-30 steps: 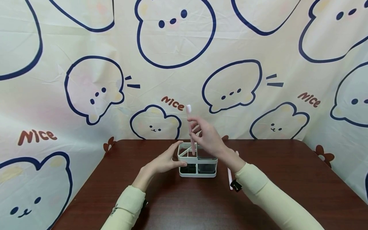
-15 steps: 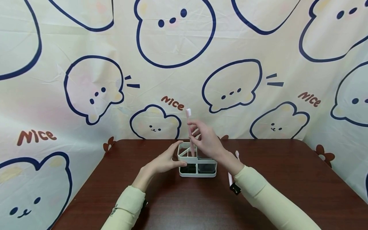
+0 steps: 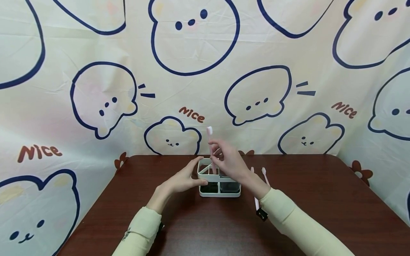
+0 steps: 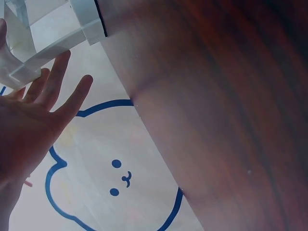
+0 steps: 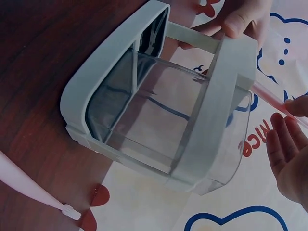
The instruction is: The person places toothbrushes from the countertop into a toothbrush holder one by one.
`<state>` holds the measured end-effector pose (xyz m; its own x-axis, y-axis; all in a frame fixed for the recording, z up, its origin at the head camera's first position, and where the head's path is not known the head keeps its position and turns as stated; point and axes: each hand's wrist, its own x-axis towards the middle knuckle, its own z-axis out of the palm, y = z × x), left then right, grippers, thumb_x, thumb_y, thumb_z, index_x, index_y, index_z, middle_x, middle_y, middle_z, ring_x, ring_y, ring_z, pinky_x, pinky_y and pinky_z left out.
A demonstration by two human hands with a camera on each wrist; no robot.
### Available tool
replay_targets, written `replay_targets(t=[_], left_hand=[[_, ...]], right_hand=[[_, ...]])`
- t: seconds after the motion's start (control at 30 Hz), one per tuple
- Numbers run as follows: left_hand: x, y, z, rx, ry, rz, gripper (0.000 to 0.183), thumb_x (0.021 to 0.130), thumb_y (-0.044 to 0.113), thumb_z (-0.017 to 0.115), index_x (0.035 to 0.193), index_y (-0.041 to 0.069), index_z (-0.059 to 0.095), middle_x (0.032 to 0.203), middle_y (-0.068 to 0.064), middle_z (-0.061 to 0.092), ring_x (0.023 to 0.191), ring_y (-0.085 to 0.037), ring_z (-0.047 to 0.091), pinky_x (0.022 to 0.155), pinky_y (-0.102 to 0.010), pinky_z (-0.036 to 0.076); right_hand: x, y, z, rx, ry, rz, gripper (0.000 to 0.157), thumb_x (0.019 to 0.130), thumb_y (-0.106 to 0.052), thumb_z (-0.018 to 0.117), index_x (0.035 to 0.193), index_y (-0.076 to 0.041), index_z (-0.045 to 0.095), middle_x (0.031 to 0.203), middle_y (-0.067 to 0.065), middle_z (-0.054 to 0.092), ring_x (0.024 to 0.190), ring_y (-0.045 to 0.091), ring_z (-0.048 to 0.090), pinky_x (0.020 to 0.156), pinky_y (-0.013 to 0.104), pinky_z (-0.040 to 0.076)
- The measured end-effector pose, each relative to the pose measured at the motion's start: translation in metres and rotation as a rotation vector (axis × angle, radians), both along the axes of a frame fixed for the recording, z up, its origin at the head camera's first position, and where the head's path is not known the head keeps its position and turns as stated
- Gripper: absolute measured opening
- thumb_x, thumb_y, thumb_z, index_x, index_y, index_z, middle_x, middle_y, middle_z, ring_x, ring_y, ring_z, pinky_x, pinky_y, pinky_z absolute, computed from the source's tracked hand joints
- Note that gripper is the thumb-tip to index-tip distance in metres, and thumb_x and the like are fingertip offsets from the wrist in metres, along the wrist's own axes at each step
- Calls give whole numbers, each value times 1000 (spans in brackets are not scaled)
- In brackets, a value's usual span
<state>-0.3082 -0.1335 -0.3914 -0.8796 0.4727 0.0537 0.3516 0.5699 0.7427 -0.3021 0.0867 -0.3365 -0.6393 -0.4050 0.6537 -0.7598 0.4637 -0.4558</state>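
My right hand [image 3: 232, 161] pinches a pink toothbrush [image 3: 209, 132], upright with its bristle head on top. The handle's lower end reaches into a divided upper opening of the white toothbrush holder [image 3: 224, 195]. My left hand [image 3: 182, 179] grips the holder's left side, thumb at the front and fingers at the back of the upper rim. In the right wrist view, a clear cup [image 5: 159, 122] sits within the holder's frame [image 5: 211, 125], and the left thumb [image 5: 236, 24] presses on the rim's corner. Fingers of the left hand [image 4: 29, 120] reach along the frame in the left wrist view.
Two more pink toothbrushes lie on the dark wooden table [image 3: 205, 227] right of the holder; one shows its handle [image 3: 256, 203], the other its head [image 3: 264, 171]. My right forearm partly covers them. A cartoon-printed cloth [image 3: 205, 89] hangs behind the table.
The right hand and its toothbrush have moved down, with the handle lower in the holder. More of the brushes on the table shows. The left hand stays put.
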Motion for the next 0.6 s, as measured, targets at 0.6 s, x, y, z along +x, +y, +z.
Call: replay_targets(t=[0.6], left_hand=[[0, -1, -1, 2, -6, 2, 96, 83, 48, 77, 157, 26, 21, 160, -4, 27, 139, -26, 39, 112, -58, 36]], right_hand=[[2, 1, -12, 18, 24, -53, 42, 87, -1, 74, 124, -12, 58, 96, 5, 69, 83, 15, 71, 65, 30, 59]])
